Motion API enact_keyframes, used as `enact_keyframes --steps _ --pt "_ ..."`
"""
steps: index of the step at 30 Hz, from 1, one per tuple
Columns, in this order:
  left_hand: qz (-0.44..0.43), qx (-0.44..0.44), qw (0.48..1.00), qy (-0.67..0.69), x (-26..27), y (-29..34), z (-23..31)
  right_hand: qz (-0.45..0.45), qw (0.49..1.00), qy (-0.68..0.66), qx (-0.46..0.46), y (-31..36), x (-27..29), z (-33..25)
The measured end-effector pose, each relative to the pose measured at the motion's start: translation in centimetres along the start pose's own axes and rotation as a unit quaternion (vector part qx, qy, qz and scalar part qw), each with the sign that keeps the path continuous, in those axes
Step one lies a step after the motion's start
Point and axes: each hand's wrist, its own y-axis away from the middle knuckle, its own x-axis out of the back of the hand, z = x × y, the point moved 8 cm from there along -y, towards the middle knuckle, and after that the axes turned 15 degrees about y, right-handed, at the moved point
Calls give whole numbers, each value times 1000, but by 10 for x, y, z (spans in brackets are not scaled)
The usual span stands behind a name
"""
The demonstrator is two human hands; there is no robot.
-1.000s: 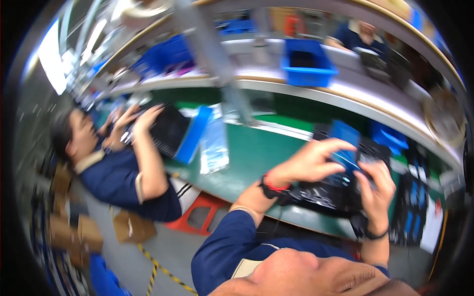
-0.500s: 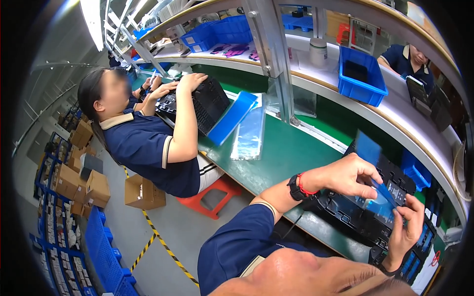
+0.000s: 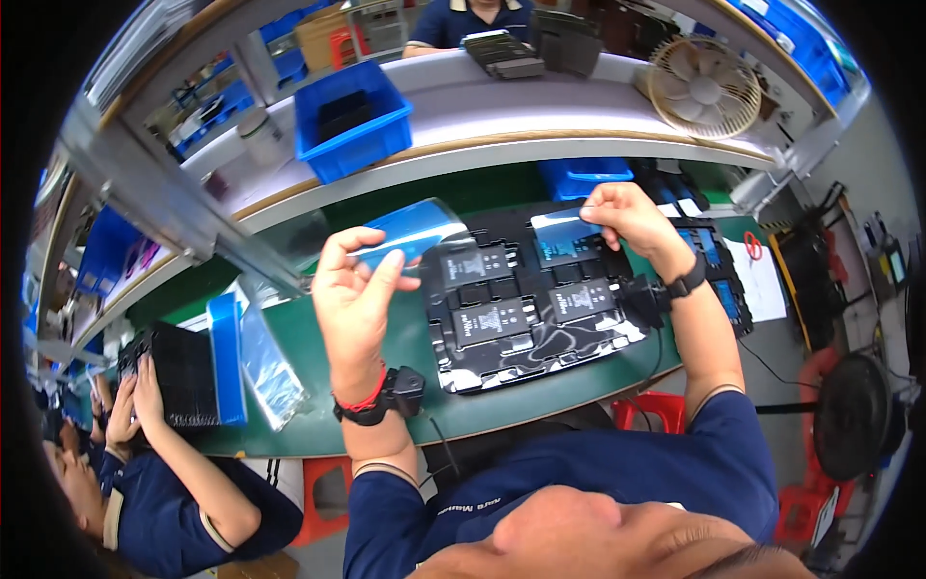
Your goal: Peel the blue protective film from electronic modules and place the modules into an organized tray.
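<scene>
The left hand (image 3: 355, 294) is raised over the green tabletop (image 3: 309, 357), its fingers (image 3: 381, 275) pinching the left end of a blue film (image 3: 415, 232) that curves up just left of the black tray (image 3: 526, 299). The right hand (image 3: 627, 217) has its fingers closed on the edge of a second blue film (image 3: 564, 227) at the tray's far right corner. The tray lies flat on the tabletop with four dark modules (image 3: 492, 318) in its pockets, between the two hands.

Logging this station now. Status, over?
Left hand pinching blue film sheet. Right hand peeling blue film strip over black tray. Nothing blocking.
</scene>
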Motion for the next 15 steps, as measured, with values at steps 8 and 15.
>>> enact_keyframes --steps 8,15 --pt "-8 2 999 -44 -11 0 2 -16 997 18 -67 2 0 21" --pt "-7 9 999 -42 -8 -1 -5 -13 997 40 -58 1 -3 22"
